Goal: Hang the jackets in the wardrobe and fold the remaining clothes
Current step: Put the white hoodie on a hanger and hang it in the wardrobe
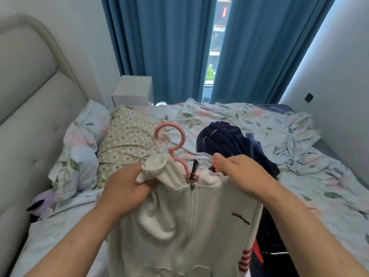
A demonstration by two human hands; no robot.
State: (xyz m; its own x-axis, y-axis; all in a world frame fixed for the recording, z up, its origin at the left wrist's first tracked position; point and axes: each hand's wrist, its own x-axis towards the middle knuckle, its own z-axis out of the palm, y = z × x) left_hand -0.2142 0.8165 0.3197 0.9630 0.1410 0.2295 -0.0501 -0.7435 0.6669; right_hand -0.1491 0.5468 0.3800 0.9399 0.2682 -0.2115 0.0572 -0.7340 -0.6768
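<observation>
A white zip-up jacket [185, 226] with black script on its chest and red-striped cuff hangs in front of me over the bed. A pink plastic hanger [175, 142] sticks up out of its collar, hook uppermost. My left hand [127, 188] grips the jacket's left collar and shoulder fabric. My right hand [237, 166] pinches the right shoulder at the collar edge. A heap of dark navy clothes [229, 144] lies on the bed just behind my right hand, and more dark clothing with red trim [267, 246] lies under the jacket's right side.
The bed [319, 176] has a rumpled floral duvet. A patterned beige pillow [127, 144] lies at left by the padded headboard [30, 96]. A white bedside cabinet [132, 90] stands behind, before blue curtains [169, 47]. A lilac item [43, 200] lies at the bed's left edge.
</observation>
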